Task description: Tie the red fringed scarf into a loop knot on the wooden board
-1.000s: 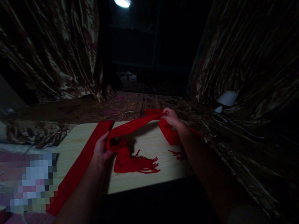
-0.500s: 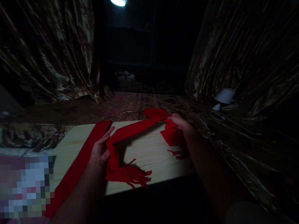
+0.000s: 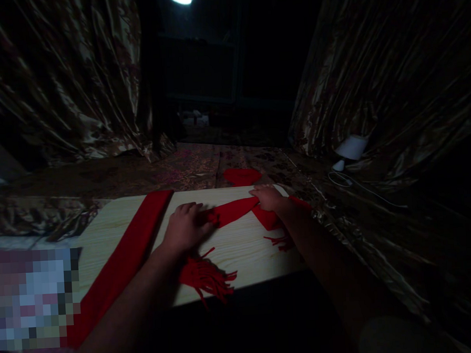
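A red fringed scarf lies across a pale wood-grain table. My left hand is palm down over its left part, fingers curled, with cloth bunched by the thumb. Farther right, my right hand grips the other end of this stretch near the table's far right corner. Fringe spills out below my left hand, and a second fringe hangs beneath my right wrist. A long flat red strip runs along the table's left side; whether it joins the scarf cannot be told.
Red cloth lies past the table's far edge. A small white lamp with a cord stands at the right on patterned fabric. Heavy patterned curtains hang on both sides of a dark window. A blurred-out item lies at left.
My left hand has turned from palm up under the scarf to palm down on top of it, moving right. The raised stretch has come down lower. My right hand has shifted slightly left.
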A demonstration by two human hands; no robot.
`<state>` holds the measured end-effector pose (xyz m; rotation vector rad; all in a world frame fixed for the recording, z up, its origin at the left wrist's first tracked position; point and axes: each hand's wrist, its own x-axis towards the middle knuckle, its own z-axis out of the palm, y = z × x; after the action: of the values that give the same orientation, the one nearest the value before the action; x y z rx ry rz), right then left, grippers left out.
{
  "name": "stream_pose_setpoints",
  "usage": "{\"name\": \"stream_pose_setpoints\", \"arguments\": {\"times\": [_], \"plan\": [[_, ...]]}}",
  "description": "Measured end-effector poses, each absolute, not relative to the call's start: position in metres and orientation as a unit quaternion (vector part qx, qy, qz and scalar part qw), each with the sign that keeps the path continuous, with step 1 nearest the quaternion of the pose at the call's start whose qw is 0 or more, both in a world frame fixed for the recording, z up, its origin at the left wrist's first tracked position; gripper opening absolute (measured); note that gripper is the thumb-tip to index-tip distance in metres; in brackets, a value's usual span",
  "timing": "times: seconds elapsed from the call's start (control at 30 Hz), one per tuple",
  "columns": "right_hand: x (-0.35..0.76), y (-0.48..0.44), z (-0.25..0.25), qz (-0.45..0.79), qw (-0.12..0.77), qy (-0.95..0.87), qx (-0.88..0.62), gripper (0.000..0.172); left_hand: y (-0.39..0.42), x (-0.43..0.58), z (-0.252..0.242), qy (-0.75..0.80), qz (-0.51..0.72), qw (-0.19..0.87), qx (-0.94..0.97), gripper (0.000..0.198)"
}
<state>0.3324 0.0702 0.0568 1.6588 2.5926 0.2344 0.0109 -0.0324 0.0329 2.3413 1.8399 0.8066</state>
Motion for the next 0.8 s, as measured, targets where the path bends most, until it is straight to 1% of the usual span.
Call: {"name": "stream_pose_setpoints", "arguments": {"times": [0.07,0.17,0.27,0.33,0.4,0.43,0.5,0.57,0.6,0.67,0.7,0.77,0.8], "plan": [[0.324,0.066,0.053,0.095,0.047,0.857,0.505,0.049,-0.035,0.018,0.036,0.605,0.162,-0.008,0.78,0.06],[0.317,0.064,0.049,0.089,0.061,0.842,0.529,0.04,-0.035,0.022,0.035,0.635,0.067,-0.013,0.769,0.045],[0.318,0.067,0.047,0.079,0.065,0.817,0.568,0.034,-0.028,0.016,0.032,0.652,0.035,0.001,0.757,0.039],[0.324,0.071,0.046,0.053,0.041,0.805,0.589,0.029,-0.022,0.007,0.032,0.665,0.049,0.021,0.745,0.034],[0.332,0.079,0.043,-0.009,-0.021,0.793,0.609,0.024,-0.016,-0.004,0.034,0.682,0.095,0.092,0.719,0.027],[0.336,0.083,0.042,-0.059,-0.064,0.781,0.619,0.021,-0.013,-0.01,0.035,0.689,0.132,0.155,0.696,0.023],[0.345,0.091,0.039,-0.159,-0.141,0.746,0.632,0.018,-0.009,-0.021,0.038,0.672,0.226,0.319,0.629,0.014],[0.352,0.098,0.039,-0.228,-0.184,0.712,0.638,0.014,-0.006,-0.032,0.041,0.626,0.315,0.468,0.538,0.012],[0.356,0.101,0.04,-0.248,-0.194,0.702,0.639,0.013,-0.004,-0.037,0.042,0.604,0.347,0.518,0.496,0.014],[0.362,0.104,0.045,-0.272,-0.19,0.697,0.636,0.017,-0.001,-0.046,0.043,0.582,0.369,0.577,0.438,0.018],[0.364,0.104,0.048,-0.283,-0.178,0.699,0.632,0.021,0.002,-0.05,0.043,0.582,0.368,0.588,0.424,0.019],[0.366,0.105,0.056,-0.282,-0.124,0.715,0.628,0.028,0.008,-0.055,0.042,0.595,0.354,0.58,0.43,0.02],[0.366,0.105,0.06,-0.258,-0.087,0.727,0.63,0.029,0.012,-0.056,0.041,0.604,0.349,0.56,0.447,0.021]]}}
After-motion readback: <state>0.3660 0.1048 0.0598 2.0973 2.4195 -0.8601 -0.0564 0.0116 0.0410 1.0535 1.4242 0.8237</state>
